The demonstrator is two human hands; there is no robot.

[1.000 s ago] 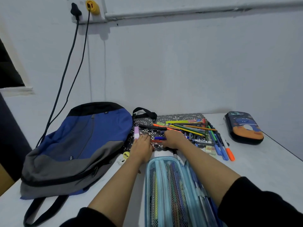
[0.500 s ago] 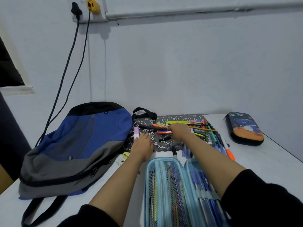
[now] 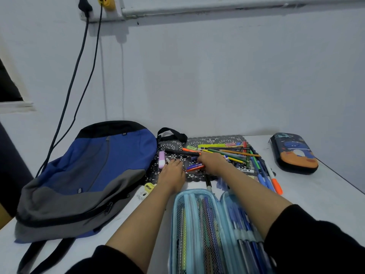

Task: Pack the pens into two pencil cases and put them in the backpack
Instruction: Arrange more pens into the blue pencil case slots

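The pens [image 3: 233,154] are mostly one messy heap on the black lace mat [image 3: 209,139], a bit right of centre frame. A few strays run down the mat's right edge, and an orange-tipped marker [image 3: 276,184] lies out on the table [image 3: 320,198].

The right hand [image 3: 212,162] is down on the near-left side of the heap with its fingers bent over it, and a blue and an orange pen poke out from under it. Whether it's actually pinching them I can't tell from here. The left hand [image 3: 171,173] lies flat on the mat, fingers fairly straight, tips just beside a pink highlighter [image 3: 162,159].

The blue case [image 3: 194,230] sits open at bottom centre, with pens already behind the mesh and in the loops on its right half. The dark case [image 3: 294,153] is zipped, at the right of the frame, well apart from the heap. The backpack [image 3: 88,175] lies flat on the left, against the mat.

My two cents on this grab:
- Take just two or three pens, all pointing the same way.
- Lift them clear instead of dragging, because the heap is crisscrossed and the round ones will probably roll toward the table edge.
- Let the flat left hand pin the mat.
- Slide them lengthwise into the blue case.
- That case looks pretty full, so I'd unzip the dark one soon.
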